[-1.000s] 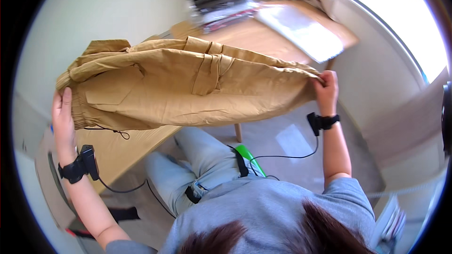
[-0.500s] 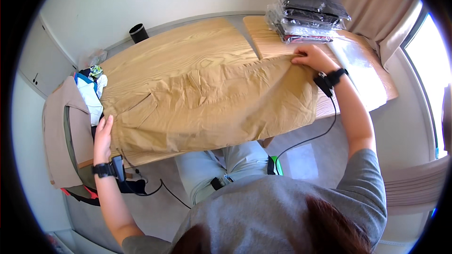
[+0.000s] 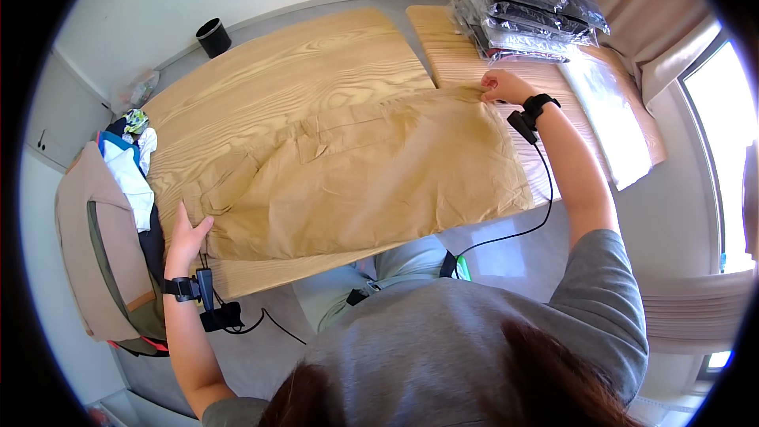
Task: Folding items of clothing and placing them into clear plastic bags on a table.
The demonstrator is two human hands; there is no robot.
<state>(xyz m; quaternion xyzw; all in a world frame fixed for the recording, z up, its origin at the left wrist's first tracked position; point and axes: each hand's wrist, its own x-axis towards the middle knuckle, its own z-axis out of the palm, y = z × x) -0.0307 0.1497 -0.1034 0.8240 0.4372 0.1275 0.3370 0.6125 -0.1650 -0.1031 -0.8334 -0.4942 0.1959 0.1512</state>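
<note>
2 hands (image 3: 188,239) (image 3: 506,88), 1 pr tan trousers (image 3: 356,182), 2 wd tbls (image 3: 300,71) (image 3: 444,47), 1 blk bin (image 3: 213,38).

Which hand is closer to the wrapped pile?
Right. The right hand is just below the wrapped pile in view; the left hand is farther off, at the left end of the tan trousers.

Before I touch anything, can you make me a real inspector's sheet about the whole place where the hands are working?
Surface: wooden left table and right table, a gap between them.
Things: tan pants, spread across both.
Clutter: bagged stack and clear plastic on the right table; clothes heaped at the left.
Hands: left hand at the waistband, grip unclear; right hand pinches the far right corner.
Cables: black cable from the right wrist; another near the left.
Surroundings: black bin beyond the left table; curtain and window at right.
</note>
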